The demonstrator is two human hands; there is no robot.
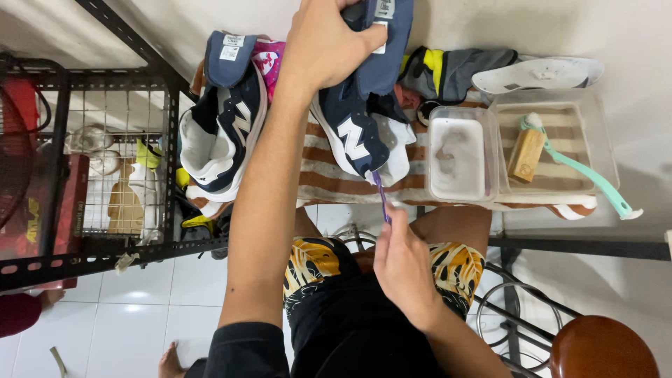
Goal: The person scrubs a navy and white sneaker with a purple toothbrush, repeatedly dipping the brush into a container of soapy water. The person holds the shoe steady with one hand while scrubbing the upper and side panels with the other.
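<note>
— Your right hand [402, 262] sits closest to you, fingers pinched shut around a purple toothbrush [380, 196], bristles up against the toe of the navy sneaker [353, 133]. See it?

— Yes. And my left?

— Your left hand [325, 45] is closed over the sneaker's collar and pulled-up tongue, gripping it from above. The shoe rests on the striped towel [322, 178], near the towel's front edge, about the middle of its width.

— How will it handle?

— I'd judge it light and soft in the upper, so the fabric will give under the brush; the sole and toe rim look stiffer. Where you're holding, at the collar, seems the firmest grip, and a wet rubber sole may be slippery.

— What else is around?

— The second navy sneaker [224, 133] lies toward the towel's left end, well apart from your brush. Just right of your shoe stands a clear tub of cloudy water [456, 157], touching a larger clear tray [602, 140] that holds a wooden block [526, 154] and a mint long-handled brush [584, 175]. A white insole [539, 73] lies at the far right corner.
</note>
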